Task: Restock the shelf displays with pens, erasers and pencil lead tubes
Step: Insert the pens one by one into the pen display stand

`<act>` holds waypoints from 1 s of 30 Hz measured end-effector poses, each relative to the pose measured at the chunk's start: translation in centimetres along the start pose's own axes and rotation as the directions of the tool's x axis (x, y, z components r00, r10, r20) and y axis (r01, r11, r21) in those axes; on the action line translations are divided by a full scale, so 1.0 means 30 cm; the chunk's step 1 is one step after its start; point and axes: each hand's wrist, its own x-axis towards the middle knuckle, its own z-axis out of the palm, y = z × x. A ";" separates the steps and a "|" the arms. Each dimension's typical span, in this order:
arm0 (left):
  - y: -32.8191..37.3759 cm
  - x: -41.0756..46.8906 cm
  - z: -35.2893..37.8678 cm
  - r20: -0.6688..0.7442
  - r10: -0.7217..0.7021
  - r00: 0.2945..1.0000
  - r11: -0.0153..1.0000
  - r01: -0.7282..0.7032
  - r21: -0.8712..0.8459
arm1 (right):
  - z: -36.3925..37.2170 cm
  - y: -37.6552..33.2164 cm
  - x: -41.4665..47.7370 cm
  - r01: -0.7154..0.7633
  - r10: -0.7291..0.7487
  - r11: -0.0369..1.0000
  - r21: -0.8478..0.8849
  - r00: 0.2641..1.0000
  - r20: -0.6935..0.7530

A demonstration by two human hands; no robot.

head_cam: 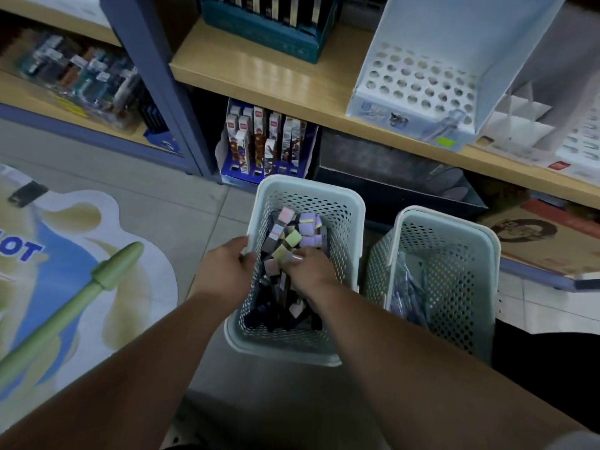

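- While the person leans over two baskets on the tiled floor, both bare forearms reach down into the middle of the view.
- The left hand grasps the eraser basket, a pale green perforated plastic one, with its fingers hooked over the left rim.
- The right hand is down inside that basket. Its fingers are curled into the pile and, as far as the blur lets me judge, they are closed on one or two of the erasers.
- The erasers are small pastel blocks in lilac, pink and pale green. They are heaped in the far half of the basket, above a layer of dark packets that I cannot identify.
- The second basket, of the same kind, stands just beside it to the right and holds a bundle of clear-wrapped pens.
- Beyond the baskets runs a wooden shelf. On it stands a white display stand with rows of round holes, and to the left of that a teal display box.
- On the level below is a blue tray of slim upright cartons.
- At the left, a large floor sticker shows a green pen.
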 end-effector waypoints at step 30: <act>0.615 -0.220 0.272 0.320 0.243 0.916 0.855 -0.358 0.375 | -0.608 0.534 -0.241 -0.174 0.173 0.973 0.151 0.985 0.023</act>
